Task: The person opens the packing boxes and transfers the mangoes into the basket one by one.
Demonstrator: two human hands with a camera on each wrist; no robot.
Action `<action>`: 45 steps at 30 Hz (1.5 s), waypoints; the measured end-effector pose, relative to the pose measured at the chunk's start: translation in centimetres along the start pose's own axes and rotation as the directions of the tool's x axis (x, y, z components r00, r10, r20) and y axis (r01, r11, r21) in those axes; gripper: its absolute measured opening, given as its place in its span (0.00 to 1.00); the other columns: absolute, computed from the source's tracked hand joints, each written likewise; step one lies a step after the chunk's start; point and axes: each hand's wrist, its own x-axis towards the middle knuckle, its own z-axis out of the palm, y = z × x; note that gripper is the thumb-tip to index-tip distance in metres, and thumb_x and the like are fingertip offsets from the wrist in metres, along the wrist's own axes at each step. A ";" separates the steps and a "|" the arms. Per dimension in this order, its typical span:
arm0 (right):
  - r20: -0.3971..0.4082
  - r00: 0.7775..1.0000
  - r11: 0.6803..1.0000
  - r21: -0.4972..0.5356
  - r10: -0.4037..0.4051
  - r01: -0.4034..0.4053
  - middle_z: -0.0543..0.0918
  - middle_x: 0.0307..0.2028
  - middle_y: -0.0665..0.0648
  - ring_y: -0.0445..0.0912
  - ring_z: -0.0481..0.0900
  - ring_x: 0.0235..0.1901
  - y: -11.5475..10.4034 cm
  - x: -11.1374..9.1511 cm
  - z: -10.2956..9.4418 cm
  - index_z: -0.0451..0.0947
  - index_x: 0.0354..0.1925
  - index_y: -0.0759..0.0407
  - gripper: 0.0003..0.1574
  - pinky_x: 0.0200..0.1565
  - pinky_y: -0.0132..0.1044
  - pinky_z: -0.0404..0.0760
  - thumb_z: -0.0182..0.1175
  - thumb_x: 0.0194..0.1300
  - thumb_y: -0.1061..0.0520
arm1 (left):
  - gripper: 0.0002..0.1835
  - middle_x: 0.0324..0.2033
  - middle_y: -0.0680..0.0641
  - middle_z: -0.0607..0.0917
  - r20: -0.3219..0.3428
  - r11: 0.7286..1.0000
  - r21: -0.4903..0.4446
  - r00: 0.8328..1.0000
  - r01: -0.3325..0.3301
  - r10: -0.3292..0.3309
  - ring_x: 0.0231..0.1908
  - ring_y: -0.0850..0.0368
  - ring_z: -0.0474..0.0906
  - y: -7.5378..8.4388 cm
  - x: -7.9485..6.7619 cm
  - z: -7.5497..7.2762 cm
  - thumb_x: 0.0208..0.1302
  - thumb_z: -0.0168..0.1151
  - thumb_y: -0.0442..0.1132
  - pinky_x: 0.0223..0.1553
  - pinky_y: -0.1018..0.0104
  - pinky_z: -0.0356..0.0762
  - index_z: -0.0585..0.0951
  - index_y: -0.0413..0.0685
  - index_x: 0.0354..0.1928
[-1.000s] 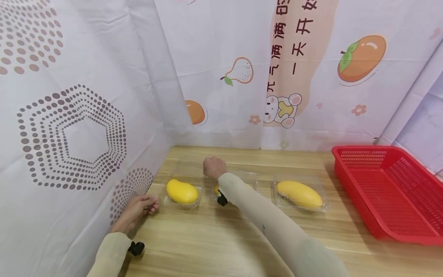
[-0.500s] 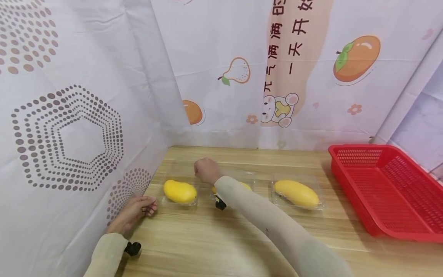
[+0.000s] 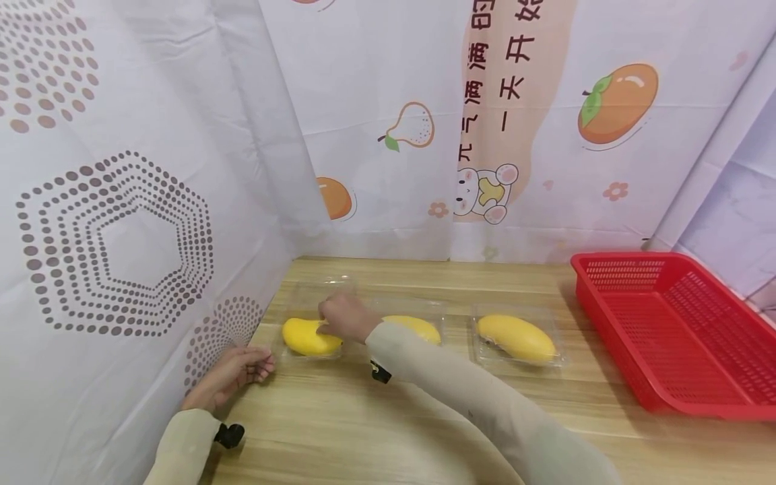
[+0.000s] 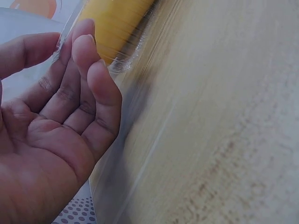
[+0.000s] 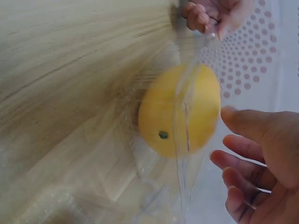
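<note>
In the head view a yellow mango (image 3: 306,337) lies in a clear plastic box (image 3: 297,296) at the table's left. My left hand (image 3: 245,369) is at the box's near left edge; in the left wrist view its thumb and forefinger pinch the plastic rim. My right hand (image 3: 347,316) is over the box's right side, beside the mango. The right wrist view shows its fingers (image 5: 243,165) loosely bent, holding nothing, with the thumb tip close to the mango; contact cannot be told. The box rim blurs across the mango there.
Two more mangoes in clear boxes lie to the right: the middle mango (image 3: 418,328), partly behind my right forearm, and the right mango (image 3: 516,338). A red plastic basket (image 3: 657,374) stands at the far right. Patterned curtains (image 3: 364,236) border the wooden table (image 3: 339,417).
My right hand has moved left and nearer, from behind the gap between the boxes to over the left mango. The left hand has hardly moved. The view has shifted slightly.
</note>
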 end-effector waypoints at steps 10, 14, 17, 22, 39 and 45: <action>0.078 0.996 0.995 -0.087 -0.037 0.043 0.78 0.37 0.46 0.42 0.69 0.37 -1.9 -0.6 0.7 0.81 0.39 0.50 0.29 0.42 0.32 0.71 0.63 0.53 0.30 | 0.22 0.35 0.40 0.85 0.030 1.000 -0.010 0.999 -0.021 0.021 0.32 0.55 0.81 -0.2 -0.3 -0.2 0.67 0.59 0.40 0.37 0.63 0.81 0.76 0.22 0.48; 0.097 0.995 0.991 -0.129 -0.009 0.021 0.79 0.40 0.48 0.43 0.69 0.38 -2.3 -0.8 0.7 0.81 0.42 0.50 0.33 0.42 0.33 0.71 0.64 0.50 0.28 | 0.21 0.35 0.40 0.85 0.048 0.999 -0.017 0.998 -0.032 0.032 0.33 0.55 0.81 -0.2 -0.5 -0.3 0.67 0.58 0.40 0.37 0.63 0.81 0.76 0.23 0.48; 0.106 0.994 0.991 -0.133 0.000 0.014 0.80 0.38 0.47 0.42 0.70 0.36 -2.4 -0.8 0.4 0.81 0.41 0.50 0.32 0.44 0.33 0.69 0.67 0.48 0.30 | 0.22 0.36 0.40 0.85 0.043 0.999 -0.014 0.999 -0.029 0.030 0.33 0.55 0.81 -0.2 -0.6 -0.2 0.67 0.58 0.40 0.38 0.62 0.81 0.75 0.22 0.49; 0.117 0.993 0.997 -0.080 0.009 0.001 0.81 0.33 0.44 0.39 0.71 0.30 -2.4 -0.9 0.3 0.79 0.45 0.51 0.33 0.47 0.32 0.66 0.69 0.48 0.32 | 0.24 0.37 0.39 0.84 0.023 1.000 0.005 1.000 -0.021 0.021 0.33 0.55 0.80 -0.3 -0.5 -0.3 0.67 0.59 0.41 0.38 0.62 0.81 0.74 0.22 0.50; 0.172 0.980 0.988 0.095 0.103 -0.121 0.74 0.23 0.45 0.39 0.70 0.23 -2.3 -0.8 0.6 0.74 0.31 0.51 0.24 0.24 0.28 0.70 0.69 0.51 0.36 | 0.25 0.36 0.38 0.83 -0.027 0.996 0.084 0.999 -0.016 0.018 0.33 0.53 0.79 -0.1 -0.4 -0.1 0.66 0.60 0.44 0.37 0.61 0.80 0.75 0.24 0.50; 0.168 0.980 0.989 0.082 0.106 -0.121 0.74 0.23 0.45 0.39 0.69 0.22 -2.3 -0.6 0.8 0.74 0.31 0.51 0.26 0.23 0.28 0.70 0.68 0.51 0.34 | 0.25 0.36 0.38 0.83 -0.043 0.991 0.129 0.999 -0.020 0.026 0.33 0.54 0.79 0.0 -0.4 0.0 0.66 0.60 0.44 0.36 0.61 0.80 0.75 0.24 0.50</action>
